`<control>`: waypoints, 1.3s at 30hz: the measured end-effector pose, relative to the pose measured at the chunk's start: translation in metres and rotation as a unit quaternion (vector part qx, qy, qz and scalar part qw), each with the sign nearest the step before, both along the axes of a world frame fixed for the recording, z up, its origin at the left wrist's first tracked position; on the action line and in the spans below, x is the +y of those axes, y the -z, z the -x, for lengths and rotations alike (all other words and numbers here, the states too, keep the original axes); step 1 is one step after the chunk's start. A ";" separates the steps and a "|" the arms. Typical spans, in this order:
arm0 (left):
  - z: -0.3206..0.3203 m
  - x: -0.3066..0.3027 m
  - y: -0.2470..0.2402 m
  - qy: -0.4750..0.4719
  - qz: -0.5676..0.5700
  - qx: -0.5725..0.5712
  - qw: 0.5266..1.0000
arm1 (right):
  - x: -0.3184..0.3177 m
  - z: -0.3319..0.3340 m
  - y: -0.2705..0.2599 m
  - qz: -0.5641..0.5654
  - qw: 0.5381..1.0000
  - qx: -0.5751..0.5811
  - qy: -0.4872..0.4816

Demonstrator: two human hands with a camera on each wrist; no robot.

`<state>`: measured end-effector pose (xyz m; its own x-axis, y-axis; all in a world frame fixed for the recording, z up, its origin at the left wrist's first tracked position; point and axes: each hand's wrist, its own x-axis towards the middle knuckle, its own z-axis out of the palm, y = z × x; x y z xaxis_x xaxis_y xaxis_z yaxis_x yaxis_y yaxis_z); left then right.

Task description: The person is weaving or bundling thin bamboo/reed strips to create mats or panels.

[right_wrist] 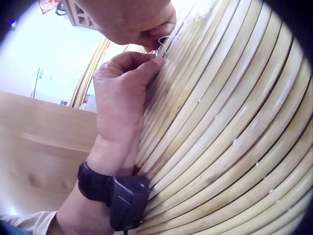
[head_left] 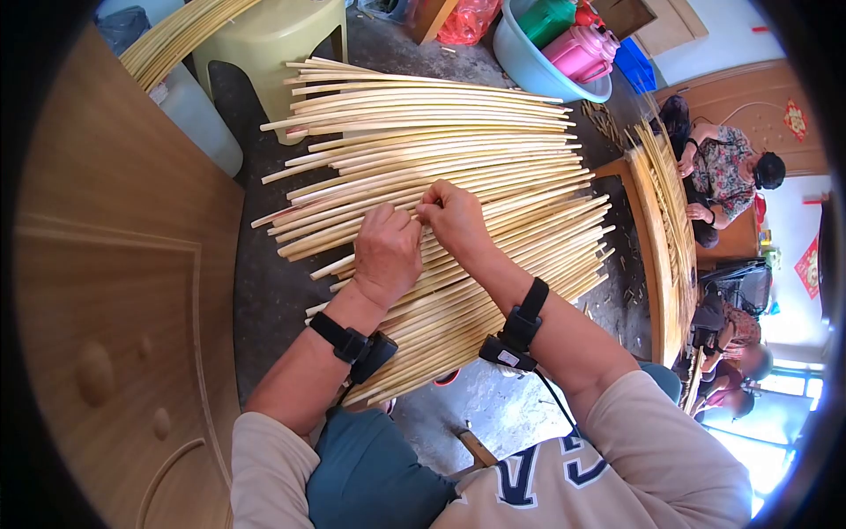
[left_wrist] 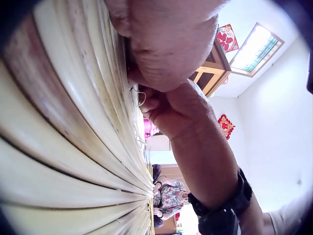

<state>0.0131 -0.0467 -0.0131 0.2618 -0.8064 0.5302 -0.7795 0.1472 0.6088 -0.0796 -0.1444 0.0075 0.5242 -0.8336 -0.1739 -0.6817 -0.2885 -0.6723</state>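
Note:
Many slender pale sticks (head_left: pixel 352 167), slightly curved, lie side by side like a slatted mat in front of the person. Over the middle of them, my left hand (head_left: pixel 388 251) and right hand (head_left: pixel 454 220) meet, fingertips almost touching. Between them a thin white string (right_wrist: pixel 167 38) loops up from the sticks. In the right wrist view, the left hand (right_wrist: pixel 120 95) pinches the string with thumb and forefinger. The right hand (right_wrist: pixel 132 19) has its fingers curled at the string's other side. Close to the slats, the string (left_wrist: pixel 142 99) also shows in the left wrist view.
A wooden panel (head_left: pixel 115 291) stands along the left. A pale stool (head_left: pixel 273 53) and a blue basin (head_left: pixel 529 66) holding a pink thermos (head_left: pixel 582 53) are beyond the sticks. At right, a wooden bench (head_left: pixel 652 256) carries more sticks, with another person (head_left: pixel 727 167) seated behind.

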 end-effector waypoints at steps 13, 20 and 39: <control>0.000 -0.001 0.001 0.000 -0.007 0.008 1.000 | -0.005 0.010 0.000 -0.052 0.996 -0.070 0.016; -0.003 0.002 0.003 0.023 -0.028 -0.001 0.999 | -0.029 -0.014 -0.019 -0.090 0.967 -0.198 0.133; 0.001 0.004 -0.003 0.017 -0.043 0.019 0.999 | -0.048 0.102 -0.242 0.175 0.845 -0.505 0.033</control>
